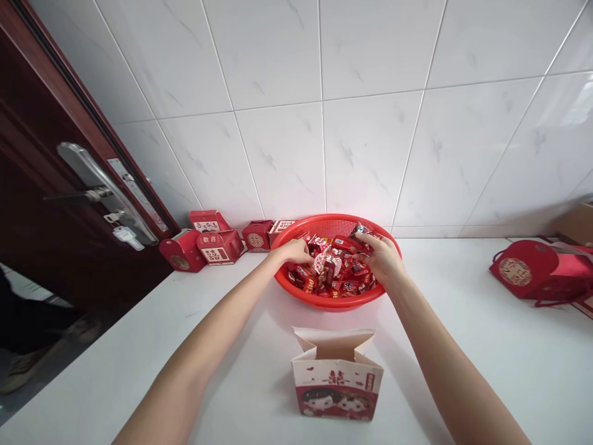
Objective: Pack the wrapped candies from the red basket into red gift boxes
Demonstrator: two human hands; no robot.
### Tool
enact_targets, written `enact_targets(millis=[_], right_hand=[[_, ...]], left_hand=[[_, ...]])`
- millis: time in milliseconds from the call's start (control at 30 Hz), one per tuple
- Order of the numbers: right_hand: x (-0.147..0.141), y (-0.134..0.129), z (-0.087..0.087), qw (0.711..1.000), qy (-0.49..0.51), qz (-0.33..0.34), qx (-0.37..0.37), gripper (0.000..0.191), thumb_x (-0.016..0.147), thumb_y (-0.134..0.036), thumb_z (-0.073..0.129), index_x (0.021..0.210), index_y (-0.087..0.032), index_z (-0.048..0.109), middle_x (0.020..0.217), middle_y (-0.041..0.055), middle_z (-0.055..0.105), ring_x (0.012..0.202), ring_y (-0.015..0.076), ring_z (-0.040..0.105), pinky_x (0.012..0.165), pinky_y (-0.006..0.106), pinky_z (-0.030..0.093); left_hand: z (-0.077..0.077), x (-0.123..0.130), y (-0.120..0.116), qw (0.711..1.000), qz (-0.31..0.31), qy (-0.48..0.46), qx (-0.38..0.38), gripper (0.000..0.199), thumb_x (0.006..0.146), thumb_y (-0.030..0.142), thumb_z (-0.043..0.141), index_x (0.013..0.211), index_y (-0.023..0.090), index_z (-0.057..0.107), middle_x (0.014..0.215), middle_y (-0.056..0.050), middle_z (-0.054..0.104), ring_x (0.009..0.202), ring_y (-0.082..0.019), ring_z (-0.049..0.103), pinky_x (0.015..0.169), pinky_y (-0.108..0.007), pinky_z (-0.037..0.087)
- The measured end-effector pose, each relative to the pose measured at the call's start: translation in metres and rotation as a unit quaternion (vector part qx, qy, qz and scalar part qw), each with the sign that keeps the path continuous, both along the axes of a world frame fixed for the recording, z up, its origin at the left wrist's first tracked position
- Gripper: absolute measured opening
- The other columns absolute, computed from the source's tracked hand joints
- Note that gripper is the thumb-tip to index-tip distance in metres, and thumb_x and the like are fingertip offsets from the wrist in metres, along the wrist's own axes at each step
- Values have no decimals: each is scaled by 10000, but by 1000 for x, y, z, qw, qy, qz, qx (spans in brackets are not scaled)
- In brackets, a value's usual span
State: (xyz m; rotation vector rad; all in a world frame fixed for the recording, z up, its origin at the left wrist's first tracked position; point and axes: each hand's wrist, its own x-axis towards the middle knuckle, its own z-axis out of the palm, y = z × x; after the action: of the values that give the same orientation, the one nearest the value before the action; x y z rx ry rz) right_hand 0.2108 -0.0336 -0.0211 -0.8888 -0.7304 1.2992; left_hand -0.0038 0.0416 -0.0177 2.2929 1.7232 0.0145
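A red plastic basket (328, 304) full of wrapped candies (336, 266) stands against the tiled wall. My left hand (296, 252) reaches over its left side, fingers bent down among the candies; what they hold, if anything, is hidden. At the basket's right side my right hand (380, 254) has its fingers closed on a dark-wrapped candy (360, 230), just above the pile. In front of the basket, nearer to me, an open paper box (337, 389) with two cartoon faces stands upright, its top flaps raised.
Several small red boxes (220, 247) stand at the back left by the wall. A red box with a cord handle (532, 272) lies at the right, near a brown carton (574, 224). Beyond the table's left edge are a dark door (50, 123) and a person's shoe (28, 368).
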Motion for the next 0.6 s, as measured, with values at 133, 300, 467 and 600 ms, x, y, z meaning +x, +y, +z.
enact_targets(millis=[133, 300, 467, 600], right_hand=[[-1, 0, 0, 1000, 11, -14, 4, 148, 599, -209, 832, 644, -170, 696, 681, 18, 702, 622, 156, 674, 483, 221, 549], [-2, -1, 1, 998, 45, -42, 16, 139, 581, -173, 827, 653, -174, 708, 704, 13, 721, 669, 160, 698, 506, 211, 575], [-3, -1, 1, 997, 55, -51, 14, 161, 568, -178, 837, 667, -166, 710, 713, 20, 736, 652, 161, 706, 508, 209, 573], [-2, 1, 2, 994, 64, -93, 11, 144, 590, -194, 822, 649, -180, 691, 669, 14, 727, 623, 160, 696, 477, 204, 543]], left_hand=[[10, 5, 9, 995, 2, -3, 103, 144, 791, 227, 650, 690, 206, 750, 860, -74, 771, 927, -249, 702, 750, -287, 486], [12, 24, 34, 993, -45, -30, 108, 175, 741, 237, 726, 912, 227, 762, 1107, -67, 758, 1111, -247, 655, 917, -292, 480], [-1, 31, 44, 995, -56, -71, 46, 185, 516, 152, 822, 607, 217, 675, 645, 8, 681, 738, -226, 664, 706, -291, 484], [7, 22, 36, 980, -65, -172, 74, 192, 715, 373, 754, 690, 188, 707, 656, 4, 666, 742, -216, 648, 703, -300, 470]])
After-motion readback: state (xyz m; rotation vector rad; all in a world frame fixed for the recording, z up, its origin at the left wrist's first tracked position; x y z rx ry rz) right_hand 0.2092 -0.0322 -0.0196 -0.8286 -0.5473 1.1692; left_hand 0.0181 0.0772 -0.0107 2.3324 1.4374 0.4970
